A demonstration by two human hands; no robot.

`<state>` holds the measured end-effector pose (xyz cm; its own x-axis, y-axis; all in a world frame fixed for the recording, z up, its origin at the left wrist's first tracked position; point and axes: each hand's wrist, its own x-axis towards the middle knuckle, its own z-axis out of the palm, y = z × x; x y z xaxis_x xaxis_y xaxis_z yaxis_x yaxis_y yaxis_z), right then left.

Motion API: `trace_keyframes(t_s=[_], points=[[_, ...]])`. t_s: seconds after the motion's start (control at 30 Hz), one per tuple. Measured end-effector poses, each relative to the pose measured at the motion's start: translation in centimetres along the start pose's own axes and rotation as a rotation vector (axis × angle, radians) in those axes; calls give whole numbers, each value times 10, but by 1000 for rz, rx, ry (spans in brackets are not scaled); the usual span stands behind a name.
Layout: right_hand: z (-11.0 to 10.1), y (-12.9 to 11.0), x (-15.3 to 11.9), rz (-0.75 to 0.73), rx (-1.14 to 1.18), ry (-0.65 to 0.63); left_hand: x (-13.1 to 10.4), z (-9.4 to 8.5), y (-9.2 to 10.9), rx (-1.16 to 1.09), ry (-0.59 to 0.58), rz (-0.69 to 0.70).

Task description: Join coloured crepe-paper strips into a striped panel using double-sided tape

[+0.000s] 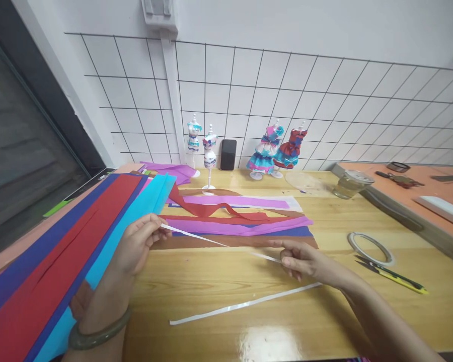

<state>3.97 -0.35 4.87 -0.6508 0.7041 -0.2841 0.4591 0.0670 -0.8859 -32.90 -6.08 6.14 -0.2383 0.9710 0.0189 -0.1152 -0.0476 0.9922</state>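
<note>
My left hand (pixel 138 241), with a bangle at the wrist, pinches one end of a thin white strip (pixel 194 235) above the table. Its other part, pinched in my right hand (pixel 300 262), runs between the two hands; the middle is hard to make out. My right index finger points left over the strip. A second white strip (pixel 245 304) lies slantwise on the wooden table (pixel 196 281) below the hands. Behind them lie red, purple, blue and brown paper strips (pixel 234 227). Long blue, red and cyan sheets (pixel 75 236) spread at the left, beside my left forearm.
Small dress forms (pixel 209 151) and dressed ones (pixel 266 151) stand by the wall grid, with a phone (pixel 228 154) between. On the right are a tape roll (pixel 370 248), yellow-black snips (pixel 392 275) and a glass cup (pixel 352 184). An orange surface (pixel 400 193) borders the table's right side.
</note>
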Motion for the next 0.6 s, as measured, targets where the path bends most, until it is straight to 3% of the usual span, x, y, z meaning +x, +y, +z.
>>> trace_keyframes(t_s=[0.17, 0.33, 0.43, 0.6], points=[[-18, 9, -3, 17, -125, 101, -3, -2, 4, 2, -81, 8], [-44, 32, 0, 70, -357, 352, -13, -3, 12, -153, -321, 142], [-54, 43, 7, 58, -433, 381, -16, -2, 14, -200, -440, 152], [-72, 54, 18, 67, -529, 375, -14, 1, 8, 16, -632, 89]])
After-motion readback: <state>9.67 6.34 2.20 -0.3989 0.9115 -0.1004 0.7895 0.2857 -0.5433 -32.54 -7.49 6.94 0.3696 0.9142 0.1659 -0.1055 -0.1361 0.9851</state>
